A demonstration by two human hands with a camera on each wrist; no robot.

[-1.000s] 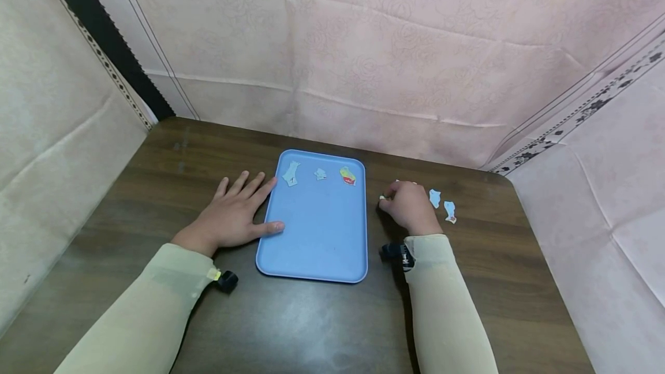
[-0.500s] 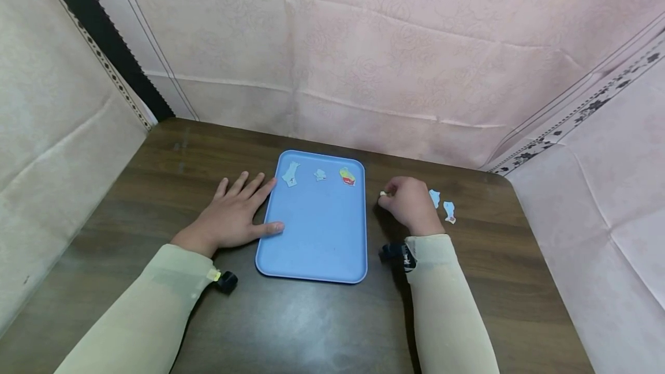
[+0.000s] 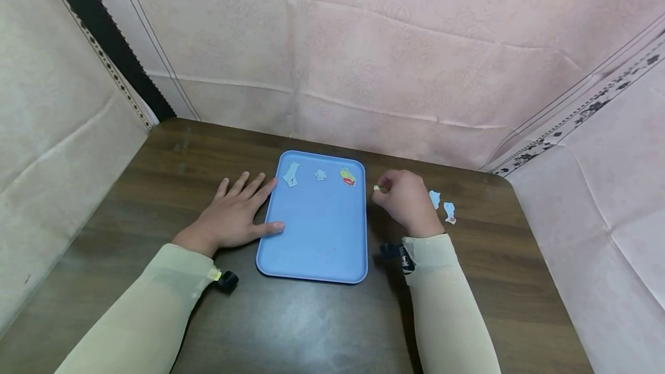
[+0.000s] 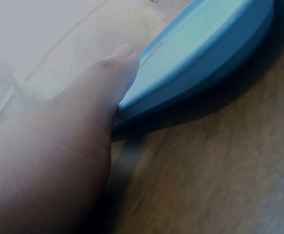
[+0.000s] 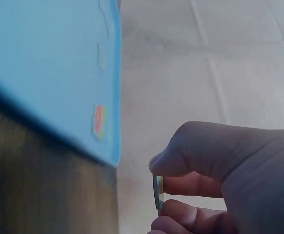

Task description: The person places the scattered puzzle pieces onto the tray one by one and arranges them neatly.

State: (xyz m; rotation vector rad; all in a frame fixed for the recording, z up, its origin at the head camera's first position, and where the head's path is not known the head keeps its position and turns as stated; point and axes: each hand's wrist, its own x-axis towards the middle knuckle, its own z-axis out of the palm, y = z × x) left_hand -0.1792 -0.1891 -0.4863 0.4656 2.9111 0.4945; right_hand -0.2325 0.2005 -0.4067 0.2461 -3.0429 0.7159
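My right hand hovers just right of the blue tray. Between its thumb and fingers it pinches a small flat puzzle piece, seen nearly edge-on in the right wrist view. My left hand lies spread at the tray's left edge, thumb over the rim. Along the tray's far end lie a long light-blue piece, a small light-blue piece and a yellow-and-red piece.
Two light-blue loose pieces lie on the brown wooden table, right of my right hand. Pale patterned cloth hangs behind and at both sides of the table. Black cameras are strapped to the wrists.
My right hand, pinching the puzzle piece, has shifted slightly away from me and left toward the tray. The left hand and the tray have stayed put.
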